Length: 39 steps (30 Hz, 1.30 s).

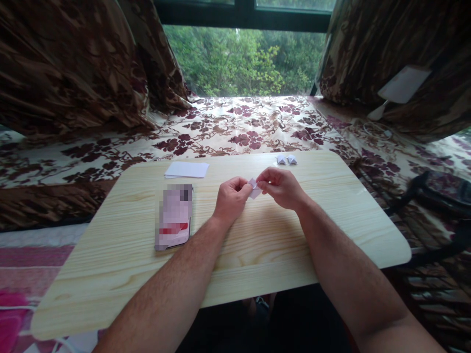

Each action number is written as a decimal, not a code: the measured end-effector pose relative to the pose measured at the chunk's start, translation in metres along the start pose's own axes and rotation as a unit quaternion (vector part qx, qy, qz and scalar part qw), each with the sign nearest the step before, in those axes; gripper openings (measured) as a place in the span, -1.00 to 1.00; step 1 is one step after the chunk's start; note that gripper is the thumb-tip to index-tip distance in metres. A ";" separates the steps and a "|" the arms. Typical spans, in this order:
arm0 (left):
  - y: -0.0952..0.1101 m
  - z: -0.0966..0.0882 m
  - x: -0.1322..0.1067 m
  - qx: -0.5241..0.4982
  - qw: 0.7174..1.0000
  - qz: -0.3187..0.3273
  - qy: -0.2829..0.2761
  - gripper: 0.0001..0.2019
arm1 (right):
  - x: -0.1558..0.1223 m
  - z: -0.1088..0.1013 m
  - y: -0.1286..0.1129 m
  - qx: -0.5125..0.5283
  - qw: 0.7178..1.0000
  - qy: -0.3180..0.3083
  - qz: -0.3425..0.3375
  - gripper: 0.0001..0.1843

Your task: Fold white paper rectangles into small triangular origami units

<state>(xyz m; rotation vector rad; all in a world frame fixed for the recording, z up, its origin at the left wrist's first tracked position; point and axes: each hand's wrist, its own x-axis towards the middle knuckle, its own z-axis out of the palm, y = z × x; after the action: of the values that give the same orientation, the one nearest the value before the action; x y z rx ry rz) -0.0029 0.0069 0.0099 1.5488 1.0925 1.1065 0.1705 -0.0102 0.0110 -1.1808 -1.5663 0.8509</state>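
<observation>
A small piece of folded white paper (254, 192) is held above the middle of the table, pinched from both sides. My left hand (231, 198) grips its left edge between thumb and fingers. At its upper right, my right hand (280, 187) has thumb and forefinger closed on the paper. The fingertips hide part of the folds. Beyond my right hand, two small folded paper pieces (286, 160) sit side by side near the table's far edge. A stack of white paper sheets (187, 169) lies at the far left.
A phone (174, 215), partly pixelated, lies on the wooden table (121, 245) left of my forearms. Behind the table is a ledge with flowered cloth (235, 127) below a window. A white lamp (404, 84) stands at the right by the curtain.
</observation>
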 end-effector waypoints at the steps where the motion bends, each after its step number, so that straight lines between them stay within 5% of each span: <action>1: -0.001 0.000 0.000 0.000 1.000 0.000 0.000 -0.79 | 0.000 0.000 0.000 0.004 1.000 -0.003 0.003 -0.90; 16: -0.010 0.002 0.004 -0.078 0.997 0.011 0.001 -0.78 | -0.002 0.001 -0.003 -0.020 1.000 -0.011 0.002 -0.89; 39: -0.014 0.005 0.004 -0.124 0.992 0.004 -0.015 -0.79 | -0.001 0.010 -0.006 -0.035 0.997 0.069 0.010 -0.91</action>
<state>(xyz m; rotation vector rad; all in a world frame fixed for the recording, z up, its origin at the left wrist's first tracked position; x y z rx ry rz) 0.0007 0.0122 -0.0043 1.3710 0.8919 1.1724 0.1591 -0.0125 0.0130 -1.2801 -1.4850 0.7159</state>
